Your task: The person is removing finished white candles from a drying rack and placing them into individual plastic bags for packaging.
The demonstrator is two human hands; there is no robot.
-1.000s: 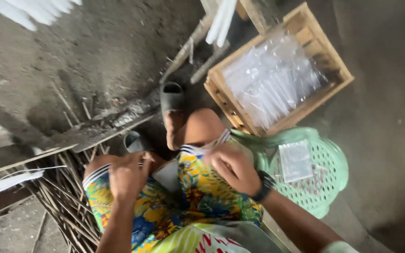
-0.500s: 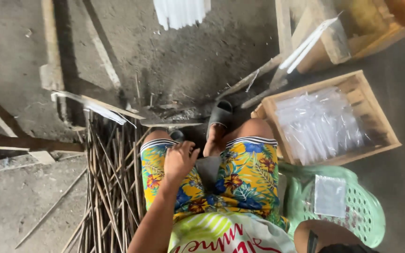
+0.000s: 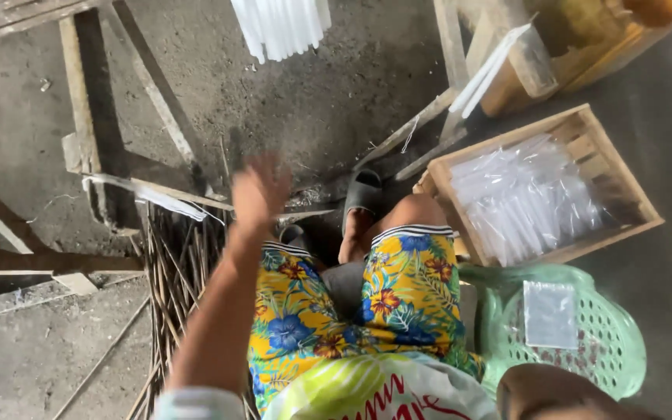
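Evidently left hand [image 3: 258, 189] lifted, blurred, grip spread, empty, above stick bundle [image 3: 174, 257]; reach lower, slower (right hand unseen).

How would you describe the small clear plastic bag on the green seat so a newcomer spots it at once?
Start at the wooden crate full of clear plastic bags, to the right of the person's knees. Just below it stands a green plastic stool with a perforated seat. The small clear bag lies flat on that seat, alone, unlike the heaped ones in the crate.
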